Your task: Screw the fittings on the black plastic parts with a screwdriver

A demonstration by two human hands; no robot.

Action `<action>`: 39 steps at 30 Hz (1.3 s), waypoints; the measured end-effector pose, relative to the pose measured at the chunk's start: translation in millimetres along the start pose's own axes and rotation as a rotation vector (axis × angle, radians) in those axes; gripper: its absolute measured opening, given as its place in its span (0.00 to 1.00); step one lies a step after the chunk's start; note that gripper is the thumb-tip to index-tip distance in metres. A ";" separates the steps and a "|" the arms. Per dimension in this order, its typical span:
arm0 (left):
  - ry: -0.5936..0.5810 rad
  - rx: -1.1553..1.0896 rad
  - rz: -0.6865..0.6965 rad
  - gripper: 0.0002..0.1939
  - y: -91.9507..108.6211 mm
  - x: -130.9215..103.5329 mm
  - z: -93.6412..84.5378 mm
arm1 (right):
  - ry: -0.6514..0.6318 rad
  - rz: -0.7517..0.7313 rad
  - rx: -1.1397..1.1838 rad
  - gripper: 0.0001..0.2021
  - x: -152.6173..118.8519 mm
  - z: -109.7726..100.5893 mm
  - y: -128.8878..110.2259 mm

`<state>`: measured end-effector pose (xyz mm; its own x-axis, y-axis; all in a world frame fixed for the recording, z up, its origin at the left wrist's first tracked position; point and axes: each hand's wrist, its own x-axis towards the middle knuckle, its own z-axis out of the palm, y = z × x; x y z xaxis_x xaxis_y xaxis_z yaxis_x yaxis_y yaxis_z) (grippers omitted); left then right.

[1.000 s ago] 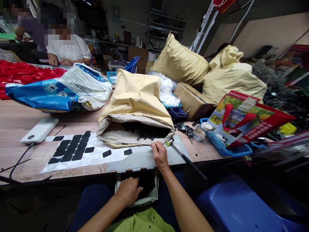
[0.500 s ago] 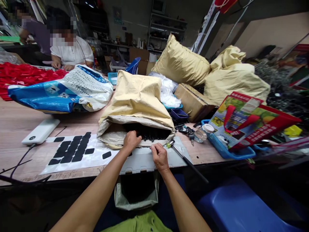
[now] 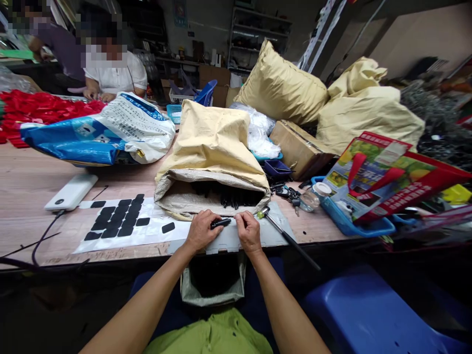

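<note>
My left hand [image 3: 202,230] is closed on a black piece [image 3: 220,223], in front of the mouth of a pale yellow sack [image 3: 214,137]. Inside the sack lie several black parts [image 3: 234,199]. Just to the right, my right hand [image 3: 248,231] is pinched, its fingertips near the black piece's end; what it holds is too small to make out. Both hands are over a grey board [image 3: 275,223]. A hammer [image 3: 287,236] lies right of my right hand. To the left, a white sheet [image 3: 151,236] bears several black rounded patches [image 3: 127,216].
A white power bank [image 3: 72,191] and a blue-white bag [image 3: 99,132] lie left. On the right are a small bottle [image 3: 309,200], a blue tray [image 3: 342,223] and a red shopping bag [image 3: 391,182]. Two people sit at the back left. An open bag [image 3: 214,295] hangs below the table edge.
My left hand has come out of the sack's mouth with a black piece and moved nearer the table's front edge. My right hand has shifted slightly. The camera view has shifted a little.
</note>
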<state>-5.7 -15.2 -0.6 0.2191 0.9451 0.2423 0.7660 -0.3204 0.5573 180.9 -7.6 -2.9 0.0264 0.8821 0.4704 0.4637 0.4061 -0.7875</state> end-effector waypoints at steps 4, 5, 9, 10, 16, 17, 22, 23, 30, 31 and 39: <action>-0.023 -0.020 -0.006 0.10 -1.1 1.7 -2.2 | 0.105 0.059 -0.176 0.10 9.6 -27.7 6.5; -0.025 -0.022 -0.010 0.09 -1.2 2.2 -2.8 | 0.152 0.091 -0.282 0.09 11.8 -39.7 9.7; -0.030 -0.017 -0.027 0.09 -0.8 2.7 -3.2 | 0.104 0.328 -0.810 0.15 11.3 -90.0 23.4; -0.031 -0.020 -0.030 0.09 -0.7 2.7 -3.0 | 0.042 0.379 -0.889 0.15 8.7 -99.3 26.1; -0.037 -0.036 -0.046 0.09 -2.2 3.1 -1.8 | -0.127 0.336 -1.006 0.08 -11.6 -114.6 26.1; -0.040 -0.038 -0.048 0.09 -2.4 3.4 -1.9 | -0.092 0.314 -0.976 0.08 -14.6 -112.1 22.9; -0.060 -0.044 -0.064 0.09 -1.7 4.7 -3.1 | -0.056 0.110 -0.498 0.11 -24.9 -84.3 -3.6; -0.063 -0.045 -0.068 0.09 -1.5 4.8 -3.2 | -0.088 0.076 -0.409 0.11 -25.8 -76.5 -10.2; -0.072 -0.049 -0.064 0.10 -3.1 4.5 -2.3 | -0.188 -0.050 -0.345 0.16 -28.8 -35.6 -49.9; -0.072 -0.047 -0.062 0.10 -3.3 4.4 -2.4 | -0.186 -0.062 -0.366 0.17 -29.4 -32.6 -52.9; -0.061 -0.071 -0.082 0.09 -2.7 4.5 -2.4 | -0.163 -0.034 -0.509 0.16 -29.6 -31.3 -54.7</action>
<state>-8.2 -10.2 0.9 0.1955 0.9698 0.1459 0.7384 -0.2435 0.6289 182.5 -63.4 38.7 -0.1152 0.9125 0.3926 0.8337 0.3037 -0.4613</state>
